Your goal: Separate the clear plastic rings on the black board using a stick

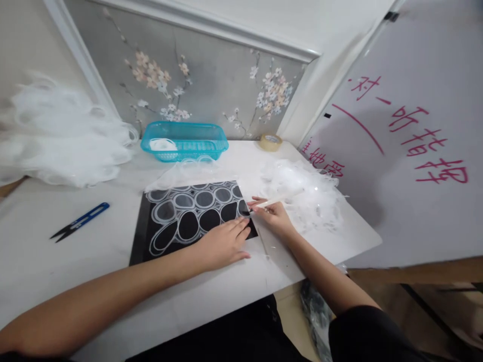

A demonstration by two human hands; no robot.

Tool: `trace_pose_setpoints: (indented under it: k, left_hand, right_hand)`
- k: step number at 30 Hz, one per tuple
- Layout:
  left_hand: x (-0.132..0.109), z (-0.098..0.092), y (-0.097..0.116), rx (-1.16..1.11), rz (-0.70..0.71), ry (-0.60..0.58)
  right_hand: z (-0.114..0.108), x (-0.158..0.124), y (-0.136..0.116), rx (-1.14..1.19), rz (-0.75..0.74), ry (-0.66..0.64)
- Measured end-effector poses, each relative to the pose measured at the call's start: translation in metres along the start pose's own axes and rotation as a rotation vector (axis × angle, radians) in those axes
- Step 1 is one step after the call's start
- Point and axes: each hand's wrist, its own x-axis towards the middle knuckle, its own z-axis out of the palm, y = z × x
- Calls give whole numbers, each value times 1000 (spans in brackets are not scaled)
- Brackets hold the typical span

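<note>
A black rectangular sheet [207,218] lies on the white table, covered with white sheer material in rows of oval outlines. My left hand [225,243] rests flat on its lower right part, fingers stretched out and thumb apart. At the sheet's right edge, my right hand [274,216] is closed round a slim white pen-like tool [277,198]. Its dark tip points left at the edge of the last ovals, close to my left fingertips. Whether the tip touches the material is too small to tell.
Blue thread snips [80,222] lie at left. Behind the sheet stands a turquoise basket [188,131] holding white rings, with a tape roll [270,142] to its right. Sheer white scraps [309,193] lie at right; a larger white pile [64,133] stands at left. A whiteboard [415,211] rises at right.
</note>
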Motion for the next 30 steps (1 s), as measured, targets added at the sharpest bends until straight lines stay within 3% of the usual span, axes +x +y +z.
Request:
trace_pose_setpoints:
  k: [4,10,30]
  left_hand:
    - [13,14,-2,102,-55,22]
    - [8,21,-3,77,-48,85]
    - [6,6,1,143,-29,73]
  right_hand:
    - [7,5,5,-93,-93,-64]
    - [7,3,15,-168,-122,-92]
    - [5,0,2,-87,-86,-88]
